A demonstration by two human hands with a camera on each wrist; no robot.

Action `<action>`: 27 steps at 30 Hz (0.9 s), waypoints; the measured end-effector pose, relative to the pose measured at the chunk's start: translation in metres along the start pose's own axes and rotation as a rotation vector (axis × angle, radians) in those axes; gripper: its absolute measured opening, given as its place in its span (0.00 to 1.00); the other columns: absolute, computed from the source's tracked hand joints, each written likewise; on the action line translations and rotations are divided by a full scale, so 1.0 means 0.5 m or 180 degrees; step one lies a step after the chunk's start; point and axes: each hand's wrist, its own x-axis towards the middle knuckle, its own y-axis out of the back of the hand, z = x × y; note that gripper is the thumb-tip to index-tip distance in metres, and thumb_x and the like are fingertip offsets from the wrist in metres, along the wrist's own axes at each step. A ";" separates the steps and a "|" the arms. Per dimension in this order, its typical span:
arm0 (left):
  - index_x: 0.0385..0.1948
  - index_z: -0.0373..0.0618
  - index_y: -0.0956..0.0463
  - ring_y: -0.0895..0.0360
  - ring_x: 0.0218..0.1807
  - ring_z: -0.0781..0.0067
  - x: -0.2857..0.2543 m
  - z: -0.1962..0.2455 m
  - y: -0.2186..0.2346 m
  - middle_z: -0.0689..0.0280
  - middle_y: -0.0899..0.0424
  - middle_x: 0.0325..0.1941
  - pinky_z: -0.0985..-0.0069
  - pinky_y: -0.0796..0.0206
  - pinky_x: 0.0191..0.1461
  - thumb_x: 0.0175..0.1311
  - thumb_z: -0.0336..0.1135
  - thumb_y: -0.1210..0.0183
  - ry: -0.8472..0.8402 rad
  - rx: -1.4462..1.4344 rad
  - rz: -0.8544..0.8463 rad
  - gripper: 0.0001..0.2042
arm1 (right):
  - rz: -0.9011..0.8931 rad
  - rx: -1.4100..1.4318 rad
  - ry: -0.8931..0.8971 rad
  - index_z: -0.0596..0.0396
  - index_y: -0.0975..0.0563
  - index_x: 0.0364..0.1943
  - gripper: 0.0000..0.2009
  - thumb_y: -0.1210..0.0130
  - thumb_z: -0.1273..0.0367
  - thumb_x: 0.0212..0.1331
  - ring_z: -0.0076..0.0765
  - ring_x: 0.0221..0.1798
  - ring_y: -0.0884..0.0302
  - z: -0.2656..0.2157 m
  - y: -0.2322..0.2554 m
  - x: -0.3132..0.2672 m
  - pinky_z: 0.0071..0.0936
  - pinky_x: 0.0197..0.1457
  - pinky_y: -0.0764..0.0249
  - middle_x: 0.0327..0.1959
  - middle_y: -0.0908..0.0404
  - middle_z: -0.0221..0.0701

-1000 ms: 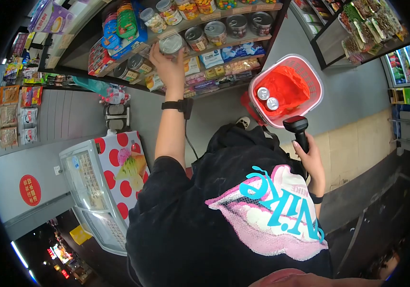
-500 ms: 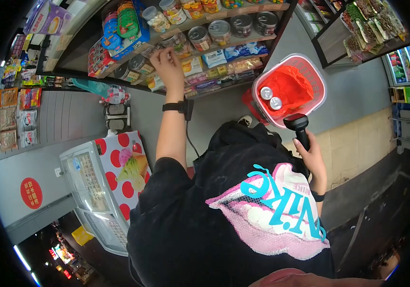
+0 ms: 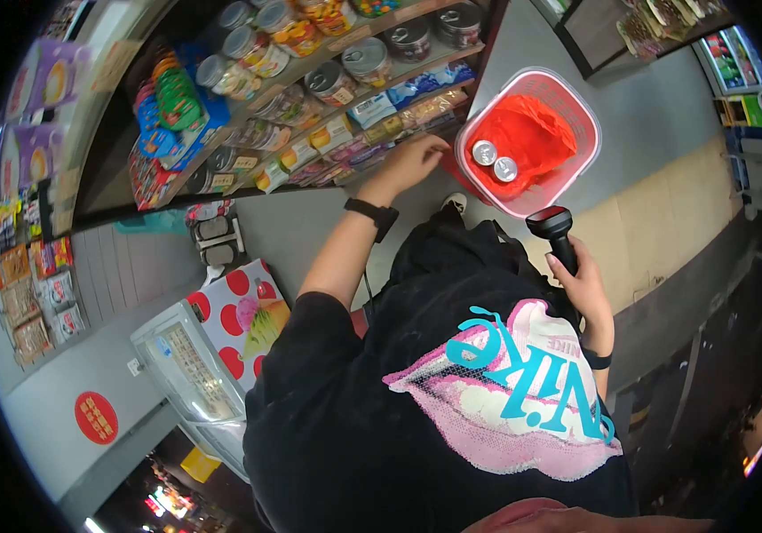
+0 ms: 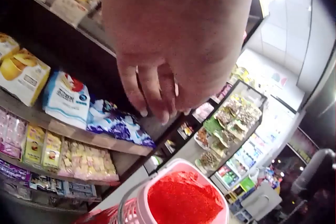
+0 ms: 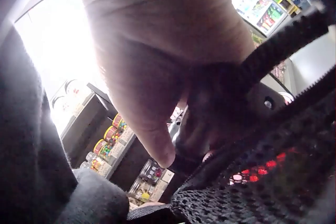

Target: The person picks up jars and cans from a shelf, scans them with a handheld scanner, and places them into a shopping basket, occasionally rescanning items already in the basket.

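Note:
My left hand (image 3: 409,164) hangs between the shelf and a pink-and-white basket (image 3: 591,133), its fingers loosely curled and holding nothing. In the left wrist view the fingers (image 4: 149,90) dangle above the basket's rim (image 4: 223,203). A red plastic bag (image 3: 536,129) lines the basket, and two silver-topped cans (image 3: 506,170) stand in it. My right hand (image 3: 587,289) grips the handle of a black handheld barcode scanner (image 3: 558,238), its head pointing toward the basket. The right wrist view shows that hand dark against the light, its thumb (image 5: 157,142) along the black handle.
On the left rises a shelf unit with rows of cans (image 3: 366,60), clear jars (image 3: 255,51) and bagged snacks (image 3: 372,109). An ice-cream freezer (image 3: 187,369) stands lower left. Another rack with packets (image 3: 656,27) is at the upper right.
My left hand has let go of a silver-lidded can on the shelf and swung right and down to beside the basket. The view has turned slightly; the right hand still holds the scanner.

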 end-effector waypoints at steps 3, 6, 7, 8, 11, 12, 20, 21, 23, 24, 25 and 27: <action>0.51 0.44 0.20 0.16 0.50 0.58 0.057 -0.054 -0.108 0.57 0.17 0.50 0.65 0.25 0.54 0.68 0.34 0.41 -0.0341 0.0066 -0.0743 0.13 | 0.0099 -0.0018 -0.0153 0.63 0.28 0.63 0.28 0.35 0.61 0.64 0.35 0.47 0.21 0.007 -0.007 -0.023 0.31 0.55 0.26 0.45 0.18 0.43; 0.52 0.44 0.20 0.17 0.50 0.54 0.102 -0.018 -0.174 0.55 0.17 0.51 0.63 0.25 0.56 0.66 0.37 0.40 -0.0350 0.0616 -0.1455 0.15 | 0.0268 0.0125 -0.0333 0.63 0.28 0.63 0.28 0.35 0.60 0.64 0.35 0.46 0.22 0.013 -0.018 -0.056 0.31 0.54 0.26 0.45 0.18 0.41; 0.54 0.46 0.20 0.18 0.53 0.51 0.128 -0.010 -0.201 0.54 0.17 0.53 0.62 0.26 0.58 0.63 0.37 0.39 -0.0230 0.0787 -0.1807 0.17 | 0.0326 0.0372 -0.0470 0.64 0.28 0.63 0.28 0.35 0.60 0.64 0.35 0.46 0.22 0.027 -0.025 -0.066 0.31 0.54 0.26 0.44 0.18 0.41; 0.54 0.46 0.20 0.18 0.53 0.51 0.181 -0.016 -0.248 0.54 0.17 0.53 0.62 0.26 0.58 0.63 0.37 0.39 -0.0238 0.0799 -0.1881 0.17 | 0.0351 0.0644 -0.0593 0.64 0.28 0.62 0.28 0.35 0.60 0.64 0.35 0.46 0.22 0.059 -0.011 -0.044 0.31 0.54 0.26 0.44 0.18 0.41; 0.54 0.45 0.21 0.19 0.57 0.50 0.228 -0.001 -0.320 0.52 0.18 0.57 0.61 0.25 0.58 0.62 0.33 0.40 -0.0463 0.1549 -0.2541 0.18 | 0.0601 0.0702 -0.0866 0.65 0.28 0.62 0.28 0.35 0.61 0.65 0.34 0.46 0.23 0.059 -0.024 -0.087 0.31 0.54 0.27 0.45 0.19 0.41; 0.54 0.45 0.21 0.19 0.57 0.50 0.244 -0.001 -0.346 0.52 0.18 0.57 0.61 0.25 0.58 0.62 0.33 0.40 -0.0518 0.1548 -0.2614 0.18 | 0.0661 0.0739 -0.0977 0.65 0.28 0.62 0.27 0.35 0.61 0.65 0.34 0.46 0.23 0.067 -0.028 -0.101 0.31 0.53 0.27 0.45 0.19 0.41; 0.58 0.58 0.24 0.23 0.60 0.53 0.330 -0.104 -0.525 0.57 0.26 0.62 0.60 0.29 0.59 0.70 0.36 0.48 -0.1162 0.3431 -0.2752 0.16 | 0.0970 0.0944 -0.1643 0.62 0.27 0.60 0.22 0.37 0.66 0.66 0.32 0.42 0.24 0.083 -0.054 -0.172 0.31 0.50 0.26 0.39 0.20 0.37; 0.60 0.59 0.25 0.25 0.62 0.53 0.335 -0.106 -0.536 0.58 0.28 0.64 0.58 0.31 0.60 0.70 0.36 0.47 -0.1378 0.3628 -0.2833 0.18 | 0.1026 0.0996 -0.1719 0.63 0.27 0.60 0.23 0.37 0.66 0.66 0.33 0.43 0.23 0.104 -0.070 -0.188 0.32 0.51 0.26 0.40 0.20 0.38; 0.66 0.60 0.29 0.30 0.65 0.56 0.340 -0.144 -0.567 0.62 0.32 0.70 0.55 0.34 0.63 0.71 0.36 0.48 -0.1704 0.3936 -0.2921 0.21 | 0.1063 0.1107 -0.1955 0.63 0.27 0.61 0.24 0.36 0.66 0.65 0.32 0.45 0.23 0.125 -0.089 -0.205 0.31 0.52 0.26 0.42 0.18 0.39; 0.66 0.60 0.29 0.30 0.65 0.56 0.342 -0.176 -0.591 0.62 0.32 0.70 0.55 0.34 0.63 0.71 0.36 0.48 -0.1729 0.3934 -0.2967 0.21 | 0.1069 0.1137 -0.1994 0.63 0.27 0.61 0.24 0.36 0.66 0.65 0.32 0.45 0.23 0.125 -0.086 -0.199 0.31 0.52 0.26 0.42 0.18 0.39; 0.66 0.61 0.29 0.30 0.65 0.56 0.335 -0.202 -0.605 0.63 0.33 0.69 0.53 0.34 0.63 0.71 0.37 0.48 -0.1724 0.3911 -0.2941 0.21 | 0.1035 0.1237 -0.2116 0.63 0.27 0.61 0.24 0.36 0.66 0.65 0.31 0.45 0.23 0.114 -0.087 -0.205 0.30 0.52 0.26 0.42 0.18 0.38; 0.65 0.60 0.29 0.28 0.64 0.56 0.334 -0.227 -0.617 0.64 0.31 0.66 0.52 0.31 0.60 0.71 0.37 0.48 -0.1641 0.3761 -0.2900 0.20 | 0.1017 0.1308 -0.2167 0.63 0.27 0.60 0.23 0.36 0.66 0.65 0.29 0.45 0.21 0.120 -0.096 -0.210 0.29 0.52 0.26 0.43 0.16 0.37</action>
